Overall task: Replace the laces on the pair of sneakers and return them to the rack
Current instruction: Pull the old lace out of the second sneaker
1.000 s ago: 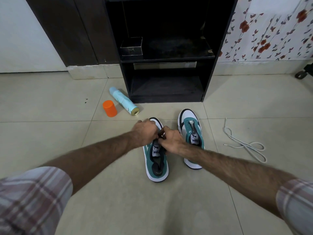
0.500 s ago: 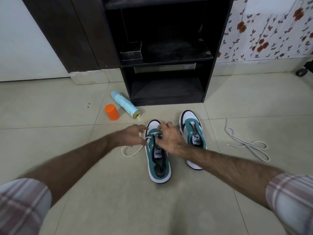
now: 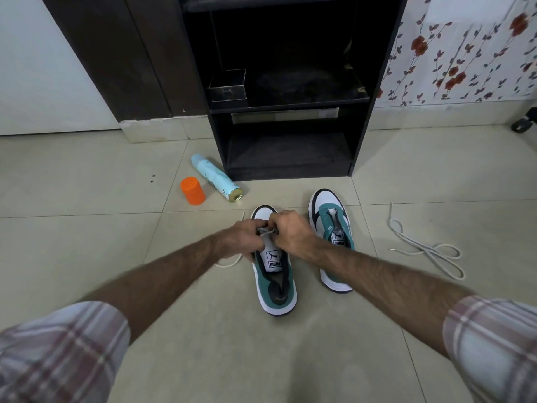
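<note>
Teal-and-white laced sneaker (image 3: 276,286) — lying on the beige tiled floor (image 3: 87,242), toe toward the black wooden shoe rack (image 3: 290,112). Left hand (image 3: 242,238) and right hand (image 3: 292,232) are meeting over its eyelets, fingers pinching together on the cream lace (image 3: 266,230), whose loose end is trailing out to the left. Matching unlaced sneaker (image 3: 331,228) is sitting just beside it on the right; a loose white lace (image 3: 427,251) is lying well apart on the tiles.

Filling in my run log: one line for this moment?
left hand + right hand: threading lace | left sneaker | right sneaker unlaced | spare lace on floor
</note>
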